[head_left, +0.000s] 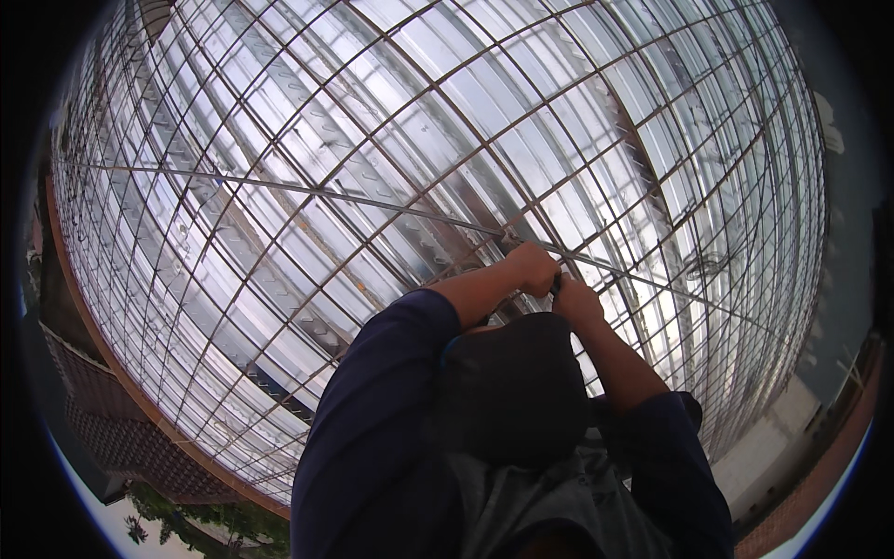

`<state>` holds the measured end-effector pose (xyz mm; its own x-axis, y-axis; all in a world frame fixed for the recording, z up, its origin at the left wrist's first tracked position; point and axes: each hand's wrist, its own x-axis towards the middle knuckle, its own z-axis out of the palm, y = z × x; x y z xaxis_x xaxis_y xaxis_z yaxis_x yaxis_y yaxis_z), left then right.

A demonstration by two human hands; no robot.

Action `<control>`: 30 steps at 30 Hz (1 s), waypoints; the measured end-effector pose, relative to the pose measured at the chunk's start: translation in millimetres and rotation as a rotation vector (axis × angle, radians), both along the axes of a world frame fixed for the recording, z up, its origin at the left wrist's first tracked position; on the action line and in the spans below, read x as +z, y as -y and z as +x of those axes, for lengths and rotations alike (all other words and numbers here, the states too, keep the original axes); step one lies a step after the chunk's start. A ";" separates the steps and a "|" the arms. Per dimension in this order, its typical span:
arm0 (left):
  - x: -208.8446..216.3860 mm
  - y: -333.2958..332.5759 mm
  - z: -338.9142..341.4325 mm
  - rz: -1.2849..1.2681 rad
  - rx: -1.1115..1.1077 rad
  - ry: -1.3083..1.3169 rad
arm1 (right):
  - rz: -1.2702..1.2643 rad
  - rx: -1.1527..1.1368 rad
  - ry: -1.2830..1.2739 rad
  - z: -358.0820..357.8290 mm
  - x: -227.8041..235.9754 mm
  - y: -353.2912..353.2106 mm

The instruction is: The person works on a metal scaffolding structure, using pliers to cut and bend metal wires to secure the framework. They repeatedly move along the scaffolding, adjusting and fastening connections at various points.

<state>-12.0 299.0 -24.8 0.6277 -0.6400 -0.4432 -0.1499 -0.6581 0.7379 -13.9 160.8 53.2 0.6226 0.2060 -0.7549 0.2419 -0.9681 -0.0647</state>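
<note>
My left hand (pixel 535 269) is closed, its fist low over a grid of thin steel rebar mesh (pixel 438 86). Right beside it, my right hand (pixel 579 304) is closed too. A small dark piece (pixel 557 283) shows between the two fists; it could be a handle, but most of it is hidden. Just beyond the left fist, a straight bar (pixel 410 211) runs slantwise across the mesh. Both forearms come out of dark blue sleeves and bend inward to meet there.
Shiny ribbed metal decking (pixel 279 200) lies under the mesh, with rows of small raised marks. A brown edge (pixel 130 396) bounds it on the left, with a tiled roof (pixel 140 443) and trees (pixel 200 522) beyond. A dark rounded shape (pixel 512 391) sits between my arms.
</note>
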 end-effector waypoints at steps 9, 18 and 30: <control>1.6 -12.0 -39.5 -0.255 0.486 0.572 | 0.029 -0.212 -0.749 63.6 41.8 -42.7; 20.5 -37.5 2.0 -0.394 0.420 0.084 | -0.147 0.787 0.300 33.3 77.7 -70.0; 12.6 -11.8 -15.1 -0.383 0.546 0.435 | -0.086 0.409 0.254 25.8 56.9 -49.4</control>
